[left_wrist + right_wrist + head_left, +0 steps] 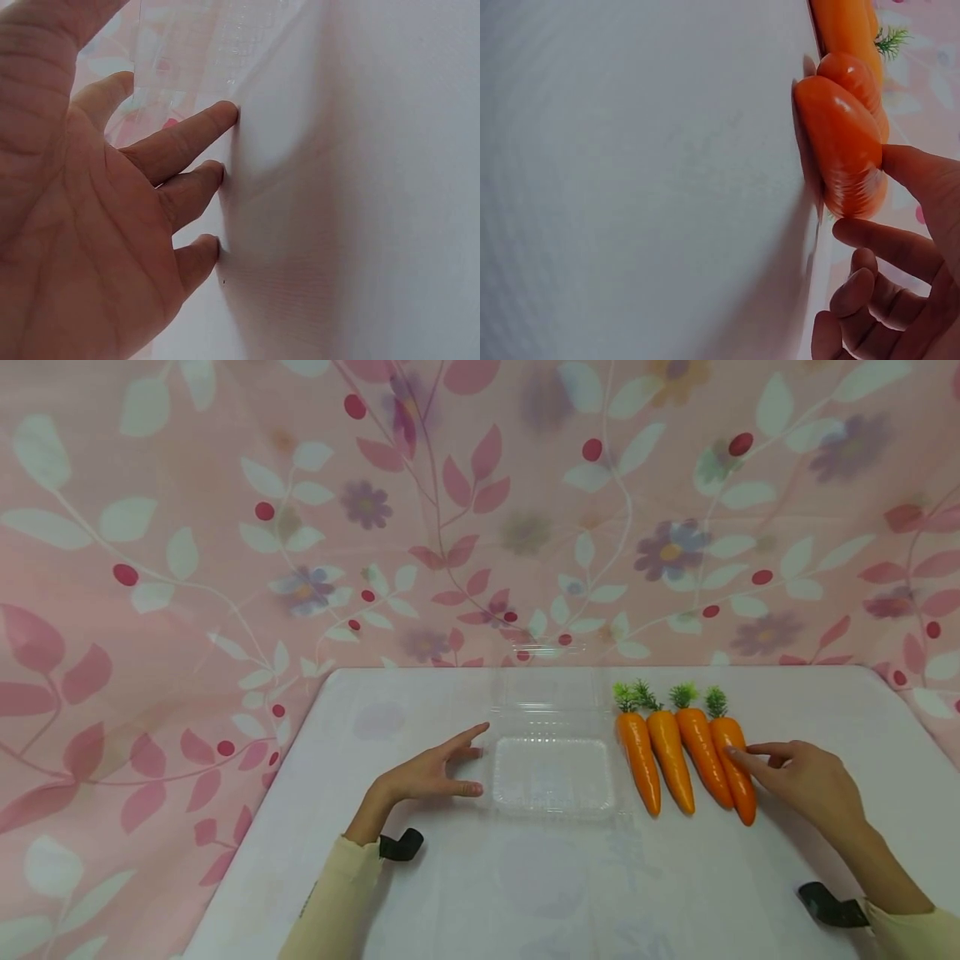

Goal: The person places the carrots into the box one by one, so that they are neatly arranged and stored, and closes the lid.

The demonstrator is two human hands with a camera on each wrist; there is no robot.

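My right hand (pixel 813 781) is at the rightmost orange carrot (pixel 735 764), its thumb on top and its index finger at the right side, pinching it where it lies on the table. The other fingers are bent, as the right wrist view shows. Three more carrots with green tops, among them the leftmost carrot (pixel 639 764), lie in a row to its left. My left hand (pixel 427 772) has its fingers spread beside the left edge of a clear plastic clamshell box (pixel 555 777), holding nothing. The box's lid (pixel 551 689) stands open toward the back.
The carrots and the box rest on a white-covered table (pixel 525 893). Behind and to the left hangs a pink floral cloth (pixel 465 527), close to the table's back edge. The carrots lie right beside the box's right edge.
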